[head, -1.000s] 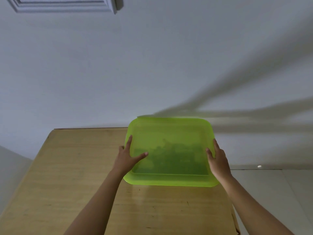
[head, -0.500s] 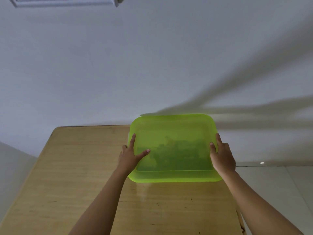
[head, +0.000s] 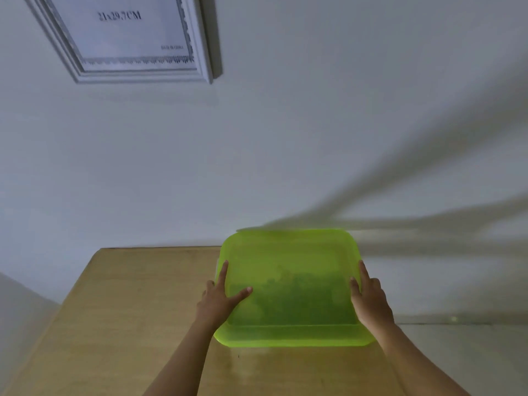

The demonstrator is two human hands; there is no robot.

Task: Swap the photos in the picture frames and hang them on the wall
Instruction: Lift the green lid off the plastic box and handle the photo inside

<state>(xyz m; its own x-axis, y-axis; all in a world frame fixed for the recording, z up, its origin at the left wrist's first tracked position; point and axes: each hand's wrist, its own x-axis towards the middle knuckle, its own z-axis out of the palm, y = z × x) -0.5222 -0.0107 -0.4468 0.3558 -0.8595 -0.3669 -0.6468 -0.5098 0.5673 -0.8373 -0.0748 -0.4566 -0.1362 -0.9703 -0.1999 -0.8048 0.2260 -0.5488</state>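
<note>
A white picture frame (head: 128, 41) hangs on the wall at the upper left, and its paper insert is printed "21x29.7CM". Below it, a translucent green lidded box (head: 291, 284) sits at the back right of a wooden table (head: 128, 310), against the wall. My left hand (head: 220, 298) holds the box's left edge, with forefinger and thumb flat on the lid and the other fingers curled over the side. My right hand (head: 370, 301) holds the right edge the same way. The dark contents under the lid are too blurred to identify.
The table's right edge lies just past the box, with pale floor (head: 471, 355) beyond it. Long shadows cross the white wall (head: 314, 138) at the right. The table's left half is bare wood.
The view has tilted upward, so more of the frame on the wall shows. Both hands stay on the sides of the green box, which has not shifted on the table.
</note>
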